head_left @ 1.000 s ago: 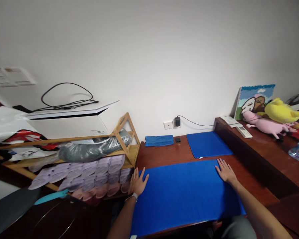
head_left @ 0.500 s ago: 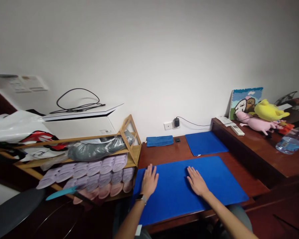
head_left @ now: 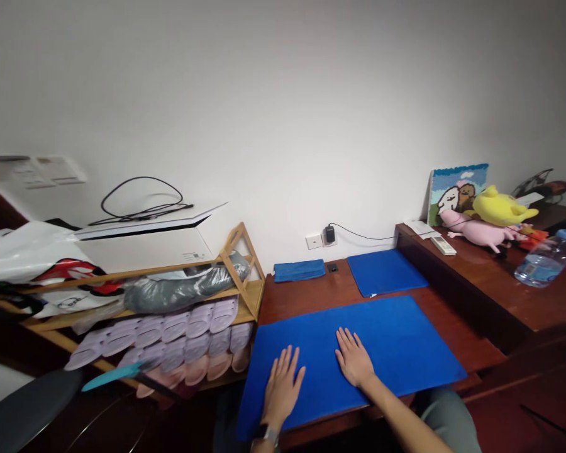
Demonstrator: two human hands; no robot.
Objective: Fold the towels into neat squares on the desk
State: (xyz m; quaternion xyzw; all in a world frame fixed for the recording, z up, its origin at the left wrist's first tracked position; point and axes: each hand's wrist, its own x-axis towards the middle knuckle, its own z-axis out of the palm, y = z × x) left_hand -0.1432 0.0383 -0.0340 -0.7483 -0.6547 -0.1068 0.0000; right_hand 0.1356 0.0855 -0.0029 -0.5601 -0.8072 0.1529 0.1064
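Observation:
A large blue mat (head_left: 396, 340) lies spread over the wooden desk (head_left: 302, 299). Flat on its left part rests my left hand (head_left: 283, 384), fingers stretched out, a watch (head_left: 265, 434) on the wrist. My right hand (head_left: 355, 358) lies palm down near the mat's middle, its fingers extended. Neither hand holds anything. Behind the large mat, a smaller blue mat (head_left: 387, 272) lies at the back of the desk. A folded blue cloth (head_left: 299, 270) is by the wall at the back left.
On the left, a wooden shelf (head_left: 252, 296) holds several lilac and pink slippers, bags and a white box (head_left: 146, 248). On the raised right surface are a water bottle (head_left: 544, 261), plush toys (head_left: 497, 206) and a remote control (head_left: 443, 245). A charger (head_left: 329, 234) sits in the wall socket.
Both hands have slid over the large mat: the left toward me, the right leftward and slightly toward me. The mat's near left corner has shifted left and toward me.

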